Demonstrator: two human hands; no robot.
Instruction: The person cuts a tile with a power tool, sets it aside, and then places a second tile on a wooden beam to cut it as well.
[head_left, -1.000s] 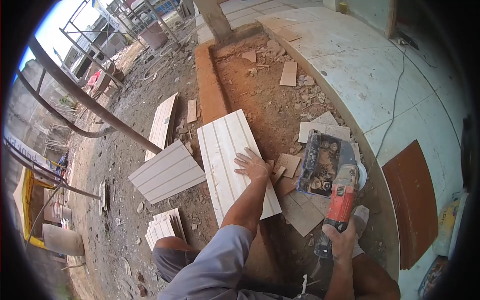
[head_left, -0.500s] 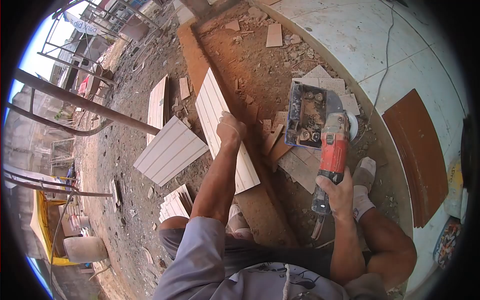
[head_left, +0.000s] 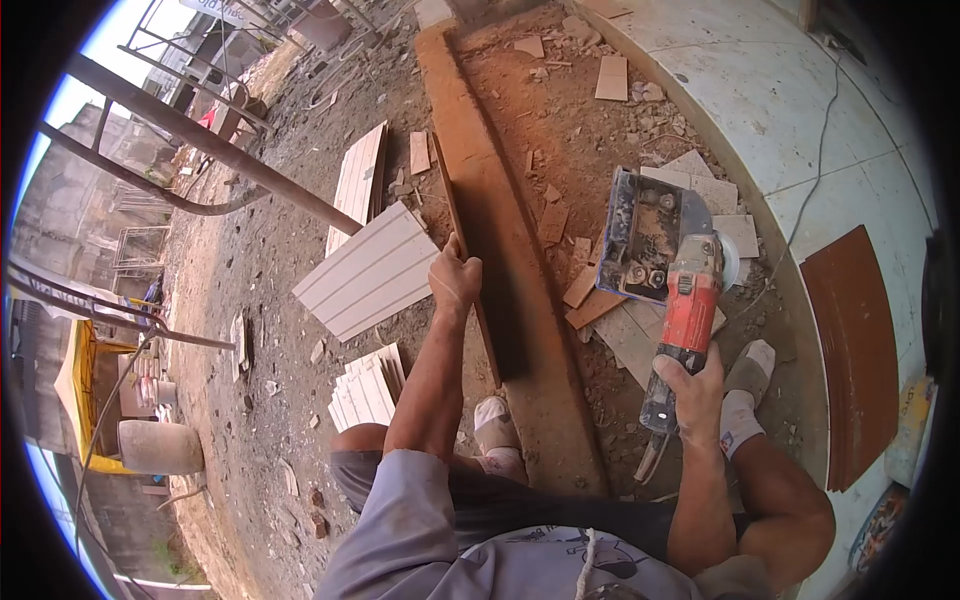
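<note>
L hand [head_left: 456,280] w/ 1 tile [head_left: 489,346], R hand [head_left: 694,388] 1 grinder [head_left: 688,312].

Long metal pole [head_left: 215,144] and dusty barrel [head_left: 160,447] near yellow sheeting [head_left: 88,378].

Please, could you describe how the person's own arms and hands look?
The left hand and right hand are bare and ungloved. The left sleeve is greyish and loose, ending around the elbow; both forearms are uncovered.
</note>
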